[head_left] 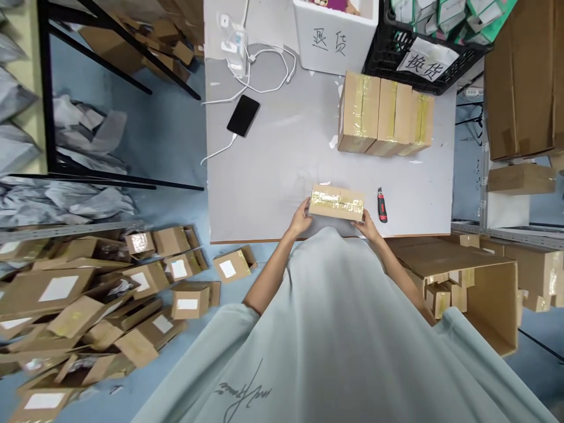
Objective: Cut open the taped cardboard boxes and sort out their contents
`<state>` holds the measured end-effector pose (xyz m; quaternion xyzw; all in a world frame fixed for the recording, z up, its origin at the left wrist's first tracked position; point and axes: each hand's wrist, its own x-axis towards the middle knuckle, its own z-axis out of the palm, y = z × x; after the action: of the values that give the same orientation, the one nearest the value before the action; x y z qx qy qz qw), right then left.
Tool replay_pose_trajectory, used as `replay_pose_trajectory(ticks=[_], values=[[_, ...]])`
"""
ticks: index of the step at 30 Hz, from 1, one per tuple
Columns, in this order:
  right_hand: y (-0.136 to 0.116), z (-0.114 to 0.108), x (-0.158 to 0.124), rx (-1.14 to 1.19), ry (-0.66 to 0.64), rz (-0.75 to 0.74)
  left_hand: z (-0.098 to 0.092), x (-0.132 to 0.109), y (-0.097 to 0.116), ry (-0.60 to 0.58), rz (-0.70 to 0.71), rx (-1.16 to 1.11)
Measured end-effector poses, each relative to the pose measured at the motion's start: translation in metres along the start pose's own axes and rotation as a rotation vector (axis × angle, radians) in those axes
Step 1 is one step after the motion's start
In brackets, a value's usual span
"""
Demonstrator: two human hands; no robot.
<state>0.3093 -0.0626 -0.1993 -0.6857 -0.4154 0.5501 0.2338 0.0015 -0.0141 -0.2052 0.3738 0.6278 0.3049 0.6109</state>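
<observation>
Between my two hands is a small cardboard box (336,202) with shiny yellowish tape along its top, near the front edge of the table. My left hand (301,217) grips its left end, and my right hand (365,224) grips the lower right corner. A red and black utility knife (382,205) lies on the table just right of the box. Farther back, three taped cardboard boxes (360,111) stand side by side in a row.
On the grey table (264,188) lie a black phone (244,116) and a white power strip (236,54) with cables. A white bin (337,41) and a black crate (383,50) stand at the back. Many opened cartons (150,338) cover the floor at left; a large carton (493,299) holds boxes at right.
</observation>
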Motion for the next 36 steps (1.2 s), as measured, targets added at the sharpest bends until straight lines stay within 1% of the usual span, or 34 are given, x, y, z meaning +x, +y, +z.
replay_pose_trajectory(ticks=[3,5,7,10,13,15,18,22,24,26,29,32,36], values=[[-0.006,0.001,0.003,0.057,0.042,-0.059,0.001,0.005,0.006,-0.028,0.075,0.019],[-0.011,-0.005,0.002,0.070,0.065,-0.117,-0.003,0.006,0.010,-0.021,0.093,0.029],[-0.017,-0.012,0.002,0.030,0.087,-0.153,-0.009,0.006,0.014,-0.004,0.090,0.032],[-0.024,-0.021,0.007,-0.085,0.122,-0.133,-0.015,0.006,0.019,0.049,0.091,0.062],[-0.028,-0.019,0.015,-0.128,0.093,-0.097,-0.013,0.009,0.020,0.070,0.062,0.087],[-0.027,-0.015,0.020,-0.122,0.066,-0.068,-0.009,0.011,0.017,0.063,0.028,0.086],[-0.019,-0.012,0.021,-0.044,0.092,-0.013,-0.006,0.010,0.007,0.074,-0.001,0.079],[-0.003,-0.018,0.011,0.064,0.134,0.063,-0.009,0.002,-0.008,0.148,-0.101,0.028],[0.004,-0.020,0.005,0.062,0.117,0.078,-0.011,-0.003,-0.015,0.172,-0.146,0.021],[0.007,-0.020,0.001,0.057,0.086,0.076,-0.010,-0.007,-0.019,0.171,-0.161,0.025],[0.007,-0.016,-0.002,0.050,0.045,0.049,-0.005,-0.011,-0.021,0.159,-0.165,0.020],[0.001,-0.015,-0.003,0.042,0.023,0.003,0.000,-0.016,-0.016,0.156,-0.154,0.015],[-0.010,-0.026,-0.004,0.047,0.048,-0.104,-0.003,-0.026,-0.001,0.169,-0.050,-0.009]])
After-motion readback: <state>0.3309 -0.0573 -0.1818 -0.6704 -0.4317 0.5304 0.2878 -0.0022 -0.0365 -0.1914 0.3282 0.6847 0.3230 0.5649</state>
